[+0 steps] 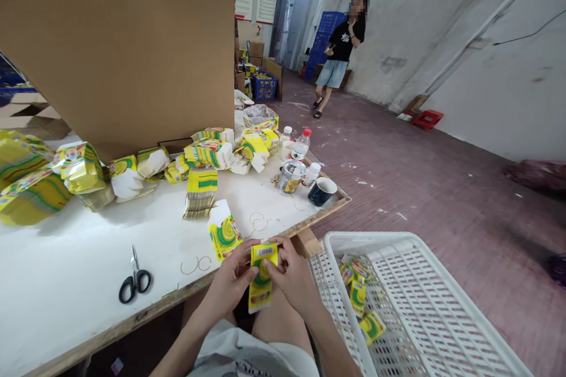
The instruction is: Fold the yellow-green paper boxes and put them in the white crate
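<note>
Between my two hands, above my lap, is a small yellow and green printed carton (260, 291) with a barcode near its top. My left hand (236, 274) grips its left side, the thumb on the front. My right hand (289, 271) pinches the opposite side, thumb also on the front. Just beyond, on the table, lie flat yellow carton blanks (224, 234) with white flaps. A neat stack of such blanks (201, 191) stands behind them. To my right, a white plastic basket (420, 241) holds several yellow cartons (358, 297).
Black-handled scissors (135, 283) and rubber bands (197, 265) lie on the white table (88, 306). A dark mug (322, 191), a glass jar (292, 177) and bottles (302, 144) crowd its right corner. A big cardboard panel (132, 53) rises behind bundled blanks. A person (338, 53) stands farther back.
</note>
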A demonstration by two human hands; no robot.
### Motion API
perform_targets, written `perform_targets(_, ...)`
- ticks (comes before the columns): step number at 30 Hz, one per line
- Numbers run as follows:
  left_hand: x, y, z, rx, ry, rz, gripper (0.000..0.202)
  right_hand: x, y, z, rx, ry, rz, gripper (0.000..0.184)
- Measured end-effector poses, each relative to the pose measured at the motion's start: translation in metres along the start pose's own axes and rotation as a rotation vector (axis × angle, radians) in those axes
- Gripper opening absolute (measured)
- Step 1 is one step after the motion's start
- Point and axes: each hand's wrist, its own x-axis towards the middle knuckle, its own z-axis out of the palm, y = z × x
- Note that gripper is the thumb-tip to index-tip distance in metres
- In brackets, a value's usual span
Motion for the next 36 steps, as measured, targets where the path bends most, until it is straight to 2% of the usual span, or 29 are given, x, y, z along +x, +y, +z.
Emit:
perform_targets(4,0.001,0.006,0.0,-0.068,-0.006,-0.003,0.043,-0.001,0.002,-0.006,0.046,-0.033,0.006,0.033)
perform_targets(7,0.002,0.011,0.001,-0.123,-0.029,-0.041,0.043,-0.001,0.007,-0.01,0.122,-0.018,-0.025,0.025)
perform_targets(13,0.005,0.005,0.019,-0.153,-0.02,-0.022,0.04,-0.002,0.013,-0.007,0.388,0.074,0.031,0.028)
perform_targets(15,0.007,-0.001,0.019,-0.065,0.022,0.017,0.039,-0.007,0.012,-0.023,0.272,0.114,0.01,0.026)
perform_targets(16,0.007,-0.004,0.016,0.022,0.069,0.043,0.04,-0.009,0.013,-0.036,0.142,0.18,-0.021,0.025)
perform_targets(19,0.007,-0.016,-0.008,0.365,0.296,0.12,0.046,-0.016,0.019,-0.079,-0.344,0.529,-0.113,0.027)
perform_targets(20,0.007,-0.02,-0.017,0.461,0.365,0.128,0.048,-0.017,0.022,-0.087,-0.445,0.607,-0.122,0.029)
perform_targets(21,0.007,-0.026,-0.025,0.532,0.414,0.117,0.048,-0.016,0.027,-0.09,-0.485,0.626,-0.125,0.031)
perform_targets(23,0.007,-0.036,-0.035,0.609,0.417,0.092,0.048,-0.011,0.036,-0.074,-0.382,0.509,-0.087,0.029)
perform_targets(26,0.007,-0.046,-0.037,0.621,0.357,0.082,0.051,0.007,0.047,-0.011,-0.007,0.263,0.085,0.019)
perform_targets(28,0.007,-0.046,-0.034,0.569,0.339,0.089,0.052,0.022,0.052,0.034,0.077,0.217,0.118,0.025)
perform_targets(30,0.006,-0.043,-0.033,0.498,0.322,0.084,0.05,0.035,0.057,0.064,0.149,0.175,0.139,0.027)
perform_targets(31,0.005,-0.041,-0.033,0.465,0.323,0.075,0.049,0.041,0.059,0.072,0.189,0.158,0.15,0.026)
perform_targets(33,0.003,-0.035,-0.034,0.408,0.363,0.066,0.047,0.047,0.062,0.076,0.277,0.142,0.175,0.026)
perform_targets(36,0.003,-0.028,-0.033,0.279,0.517,0.116,0.051,0.044,0.064,0.063,0.412,0.137,0.215,0.034)
